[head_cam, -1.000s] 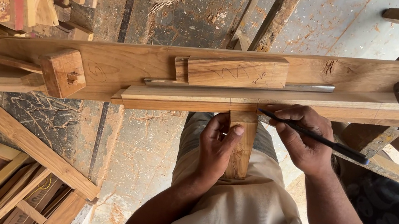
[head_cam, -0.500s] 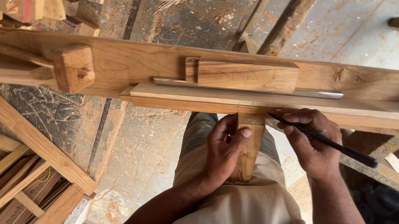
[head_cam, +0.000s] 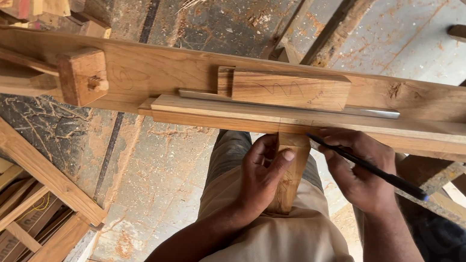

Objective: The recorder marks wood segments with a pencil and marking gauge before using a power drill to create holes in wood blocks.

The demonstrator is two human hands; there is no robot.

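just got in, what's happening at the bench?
A person is marking wood. The left hand grips a short wooden block held upright against the near edge of a long wooden plank. The right hand holds a black pencil, tip at the block's top where it meets the plank. A metal ruler and a smaller wood piece lie on the plank.

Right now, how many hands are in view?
2. The left hand grips the short wooden piece below the beam; the right hand holds a black pen beside it.
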